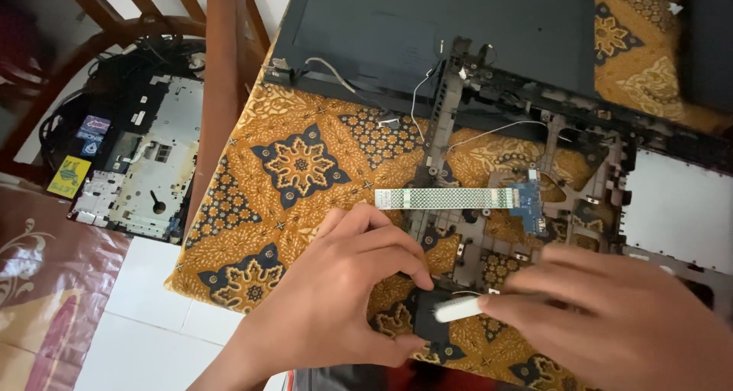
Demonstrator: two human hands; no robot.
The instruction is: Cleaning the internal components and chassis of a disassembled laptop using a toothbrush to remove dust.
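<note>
Far left: wooden chair (221,78) w/ slats, and 1 stripped laptop base (134,162) lying on its seat, stickers on its left edge, cables behind it. Below that, white tile floor (145,337) and a reddish cloth (46,284) at bottom left. Your table is covered w/ a gold-and-navy patterned cloth (298,169).

On the cloth: 1 dark laptop lid (427,32) at top, 1 black plastic laptop frame (534,116) across the middle-right, thin wires trailing off it, 1 flat ribbon cable (443,198) running into 1 small blue circuit board (528,204).

Your left hand (343,292) pinches 1 small black square part (431,318), thumb under, fingers curled over its top edge; the part sits at the frame's lower edge, near centre-bottom. Your right hand (618,322) is blurred, fingers closed round 1 thin white tool (458,309), its tip touching the black part.
</note>
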